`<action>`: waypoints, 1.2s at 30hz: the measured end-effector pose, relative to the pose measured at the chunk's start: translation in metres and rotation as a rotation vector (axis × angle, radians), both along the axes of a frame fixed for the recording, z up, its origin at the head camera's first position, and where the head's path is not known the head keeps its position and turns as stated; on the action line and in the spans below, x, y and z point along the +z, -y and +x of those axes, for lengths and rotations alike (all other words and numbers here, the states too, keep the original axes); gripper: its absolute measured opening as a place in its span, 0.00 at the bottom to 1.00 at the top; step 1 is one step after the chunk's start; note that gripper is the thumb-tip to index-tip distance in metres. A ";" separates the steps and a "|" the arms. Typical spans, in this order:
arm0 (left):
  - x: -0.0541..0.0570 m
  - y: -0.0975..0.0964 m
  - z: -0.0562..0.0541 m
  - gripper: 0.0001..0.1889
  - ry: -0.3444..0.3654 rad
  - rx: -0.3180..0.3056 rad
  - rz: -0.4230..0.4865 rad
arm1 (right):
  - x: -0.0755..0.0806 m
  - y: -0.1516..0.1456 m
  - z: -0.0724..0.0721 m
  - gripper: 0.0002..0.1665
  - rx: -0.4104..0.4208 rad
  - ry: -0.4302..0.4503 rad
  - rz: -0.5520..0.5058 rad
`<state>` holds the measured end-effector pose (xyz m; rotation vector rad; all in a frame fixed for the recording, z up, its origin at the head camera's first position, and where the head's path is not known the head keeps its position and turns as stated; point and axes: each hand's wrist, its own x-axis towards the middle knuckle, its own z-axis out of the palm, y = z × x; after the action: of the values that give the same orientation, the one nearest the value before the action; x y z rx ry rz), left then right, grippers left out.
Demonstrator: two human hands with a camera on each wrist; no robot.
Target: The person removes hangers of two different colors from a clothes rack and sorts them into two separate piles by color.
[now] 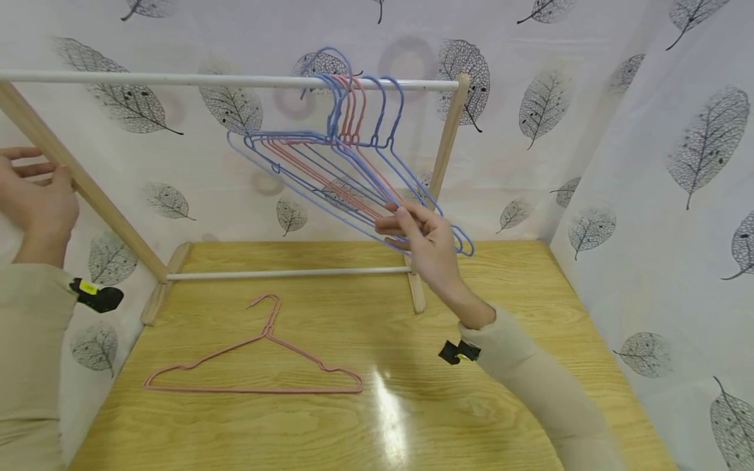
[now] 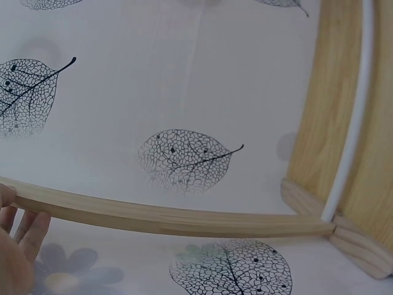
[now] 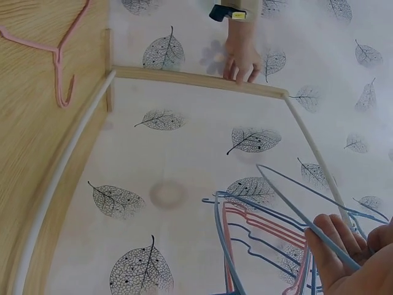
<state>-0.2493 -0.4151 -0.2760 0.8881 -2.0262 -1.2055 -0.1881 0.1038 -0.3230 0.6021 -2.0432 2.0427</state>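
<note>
In the head view my right hand (image 1: 432,245) grips a blue hanger (image 1: 338,226) near its right end. That hanger's hook arches higher than the other hooks and overlaps the white rail (image 1: 194,80). The right wrist view shows my fingers around its blue bar (image 3: 307,218). Beside it, several blue and pink hangers (image 3: 236,212) hang in a bunch. My left hand (image 1: 44,196) holds the left wooden post (image 1: 112,209) of the rack, thumb and fingers at its edges; the left wrist view shows fingertips (image 2: 38,222) against the wood.
A pink hanger (image 1: 253,390) lies flat on the wooden table (image 1: 471,418), its hook toward the rack. The rack's lower white bar (image 1: 294,272) spans between its wooden feet, and the right post (image 1: 449,140) stands behind the hangers. Leaf-printed sheets (image 1: 642,275) surround the table.
</note>
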 end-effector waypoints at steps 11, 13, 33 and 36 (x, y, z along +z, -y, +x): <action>-0.005 0.007 -0.006 0.22 -0.023 0.000 -0.005 | -0.019 -0.043 0.026 0.23 0.088 0.062 0.088; -0.006 0.010 -0.007 0.22 -0.027 -0.003 -0.007 | -0.023 -0.051 0.031 0.22 0.127 0.078 0.097; -0.001 0.003 -0.001 0.22 -0.007 0.002 0.012 | -0.095 -0.109 0.071 0.19 0.402 0.315 0.220; -0.001 0.000 -0.001 0.23 0.007 0.009 0.001 | -0.107 -0.122 0.073 0.18 0.415 0.362 0.211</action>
<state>-0.2503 -0.4155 -0.2766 0.9021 -2.0248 -1.2007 -0.1150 0.2262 -0.4303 0.7999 -2.5441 2.3162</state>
